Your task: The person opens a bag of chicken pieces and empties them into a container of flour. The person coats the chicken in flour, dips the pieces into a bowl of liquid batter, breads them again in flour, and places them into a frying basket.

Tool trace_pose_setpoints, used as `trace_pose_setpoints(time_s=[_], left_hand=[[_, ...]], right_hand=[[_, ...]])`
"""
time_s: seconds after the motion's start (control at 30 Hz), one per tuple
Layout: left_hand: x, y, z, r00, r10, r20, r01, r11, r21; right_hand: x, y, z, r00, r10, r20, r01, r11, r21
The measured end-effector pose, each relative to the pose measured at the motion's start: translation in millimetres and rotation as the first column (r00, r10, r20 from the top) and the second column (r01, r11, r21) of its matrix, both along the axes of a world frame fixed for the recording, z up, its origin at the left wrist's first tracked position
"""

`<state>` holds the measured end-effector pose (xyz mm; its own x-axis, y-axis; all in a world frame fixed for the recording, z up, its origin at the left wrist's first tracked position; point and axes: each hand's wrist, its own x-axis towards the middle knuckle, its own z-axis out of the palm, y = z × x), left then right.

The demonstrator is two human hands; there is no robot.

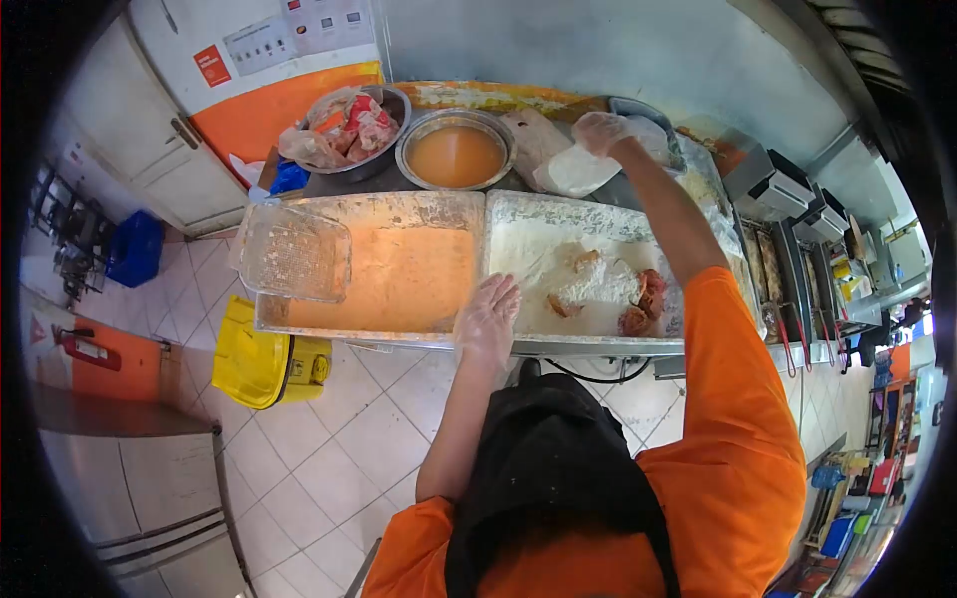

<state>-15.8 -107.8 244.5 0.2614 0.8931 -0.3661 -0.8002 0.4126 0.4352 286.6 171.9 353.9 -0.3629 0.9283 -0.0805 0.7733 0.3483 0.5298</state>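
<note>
1. Our gloved left hand (488, 317) is spread and holds nothing visible, at the near edge where the trays meet; contact cannot be told.
2. Our gloved right hand (603, 132) reaches to the far side, by the plastic flour bag (580, 175); we cannot tell whether it grasps anything. Caution: a slack grip on that bag could spill its contents.
3. The meat pieces (651, 291) lie at the right of the flour tray (558, 206), some still red; sparse flour could leave them patchily coated.
4. Left of it, the orange-floored tray (419, 204) bears a perforated basket (296, 254); a knock could tip it.
5. Beyond, the bowl of orange liquid (457, 156) could slop into either tray if bumped.
</note>
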Motion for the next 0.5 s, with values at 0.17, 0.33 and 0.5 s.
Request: trace_pose_setpoints(time_s=[0.17,0.33,0.5], left_hand=[[19,-16,11,0.918,0.021,-0.397,0.101,0.954,0.283],[49,-4,14,0.679,-0.073,-0.731,0.463,0.815,0.348],[102,36,-84,0.258,0.145,-0.955,0.852,0.433,0.295]], right_hand=[[-52,-33,-20,0.953,-0.212,-0.218,0.161,0.96,-0.23],[-52,12,-110,0.858,-0.087,-0.507,-0.051,0.967,-0.251],[-29,-49,1,0.836,-0.149,-0.528,-0.071,0.925,-0.373]])
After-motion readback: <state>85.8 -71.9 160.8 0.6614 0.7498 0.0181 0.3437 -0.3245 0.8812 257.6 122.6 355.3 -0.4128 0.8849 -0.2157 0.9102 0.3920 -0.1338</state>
